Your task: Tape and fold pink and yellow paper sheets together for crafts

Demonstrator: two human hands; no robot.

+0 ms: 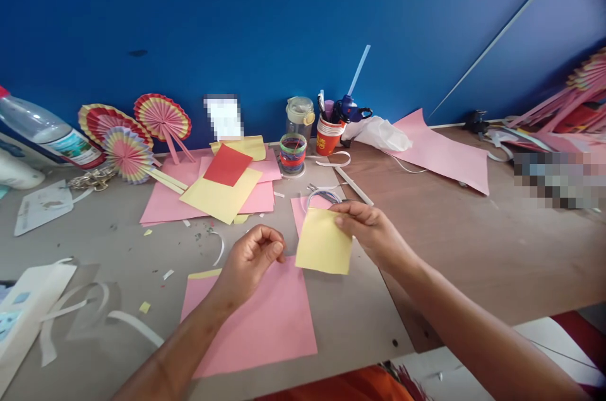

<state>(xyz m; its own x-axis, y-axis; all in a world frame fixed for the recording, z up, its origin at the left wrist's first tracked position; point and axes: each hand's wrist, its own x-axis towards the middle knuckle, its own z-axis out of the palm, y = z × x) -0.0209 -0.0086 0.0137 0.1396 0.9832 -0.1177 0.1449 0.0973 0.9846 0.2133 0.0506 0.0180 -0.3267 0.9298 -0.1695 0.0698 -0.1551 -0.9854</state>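
The right hand point(372, 225) pinched a square yellow paper point(324, 243) by its top right corner! Just left of it hung the left hand point(255, 254), fingers curled closed, nothing visible inside

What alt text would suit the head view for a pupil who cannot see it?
A person's right hand holds a yellow paper square; their curled left hand is above a pink paper sheet. Behind, pleated paper fans and red paper cups sit before a blue wall.

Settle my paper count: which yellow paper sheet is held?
The yellow paper square pinched by the right hand; other yellow sheets, including one beneath the red paper square, are unheld.
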